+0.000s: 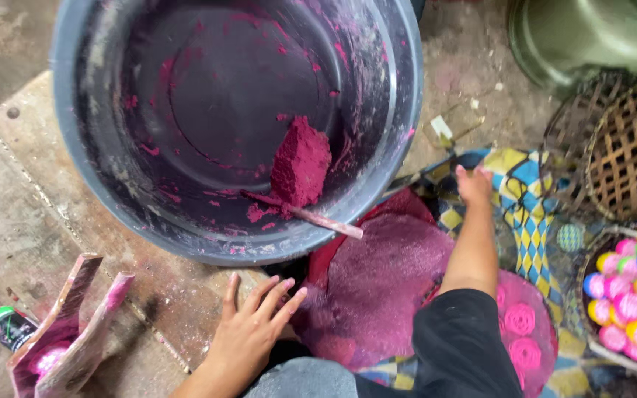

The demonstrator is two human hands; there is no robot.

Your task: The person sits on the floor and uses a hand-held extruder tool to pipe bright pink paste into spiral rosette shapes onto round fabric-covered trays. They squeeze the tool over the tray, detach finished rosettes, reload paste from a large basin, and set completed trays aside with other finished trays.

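Head view | my left hand: open, flat on the floor beside the pink cloth, holding nothing | my right hand: reaching onto the patterned mat, grip hidden, can't tell | pink paste lump: on stick, in grey tub | risk: tilted tub could tip, spilling paste.

My left hand rests flat, fingers spread, on the stained board; my right hand presses the patterned cloth.
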